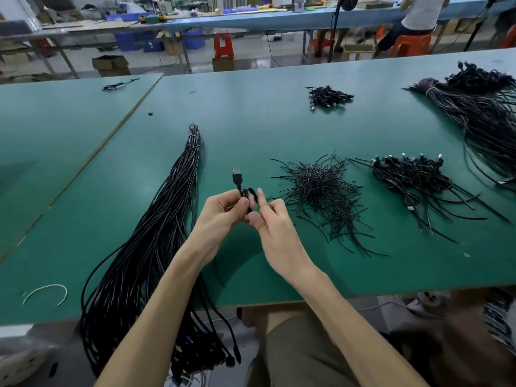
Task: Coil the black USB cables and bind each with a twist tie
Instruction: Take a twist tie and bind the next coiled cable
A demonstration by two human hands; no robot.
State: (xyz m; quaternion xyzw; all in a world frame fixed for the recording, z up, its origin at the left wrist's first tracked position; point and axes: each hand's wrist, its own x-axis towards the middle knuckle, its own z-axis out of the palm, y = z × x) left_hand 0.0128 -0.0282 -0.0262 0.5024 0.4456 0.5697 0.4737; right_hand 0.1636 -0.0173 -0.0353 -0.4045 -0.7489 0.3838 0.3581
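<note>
In the head view, the left hand (223, 212) has its fingers (237, 203) curled and pinching a small coiled cable (246, 193) just above the table (251, 121), with the plug (237, 175) sticking up past the fingertips. The right hand (275, 223) closes on the coil's lower part with thumb and curled fingers, the index finger raised straight. Whether a tie is already on it is too small to tell. The twist ties (321, 191) lie heaped just right of the fingers, the bound coils (410, 174) farther right, and the loose cables (156, 233) to their left. The cable looks light, limp and springy, so it is probably best pinched across all the loops at the middle.
</note>
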